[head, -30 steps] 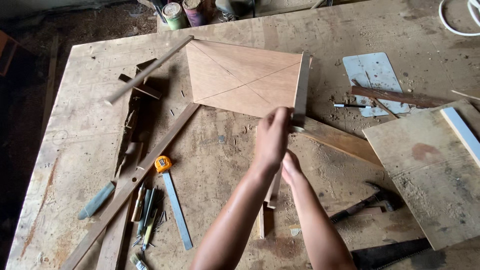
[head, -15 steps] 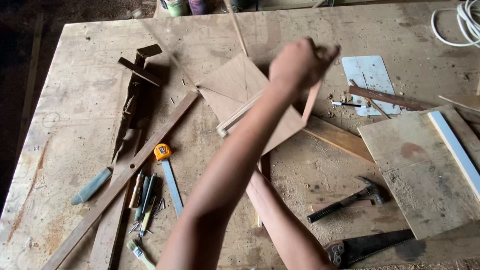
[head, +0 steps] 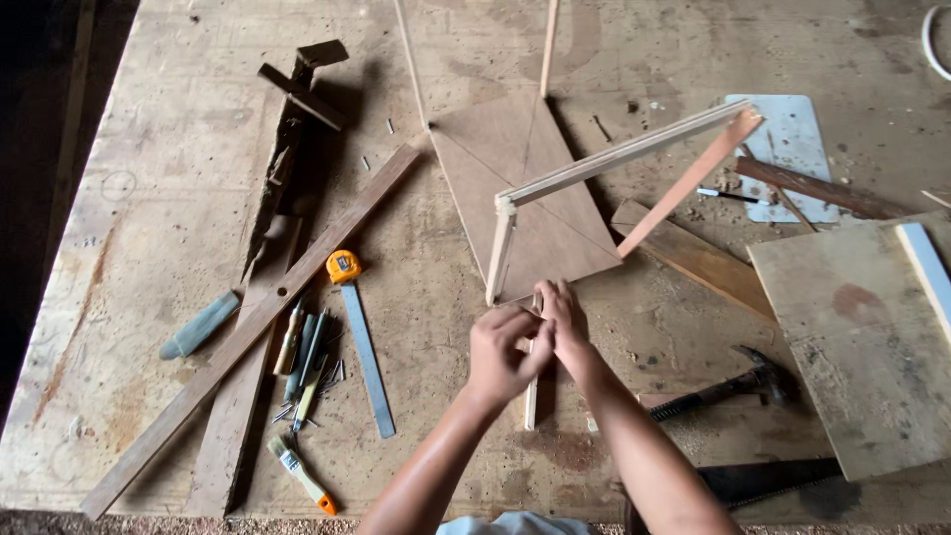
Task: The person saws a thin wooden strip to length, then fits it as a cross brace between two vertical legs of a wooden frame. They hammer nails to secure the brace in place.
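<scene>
Thin wooden strip (head: 533,391), pinched by left hand (head: 502,355), right hand (head: 565,327)

Left hand (head: 500,355), right hand (head: 562,322) seemingly clasped

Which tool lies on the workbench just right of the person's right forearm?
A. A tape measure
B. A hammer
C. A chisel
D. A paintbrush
B. The hammer, dark head and ribbed grip, lies right of that forearm, while the orange tape measure and the other hand tools lie to the left of both hands.
</scene>
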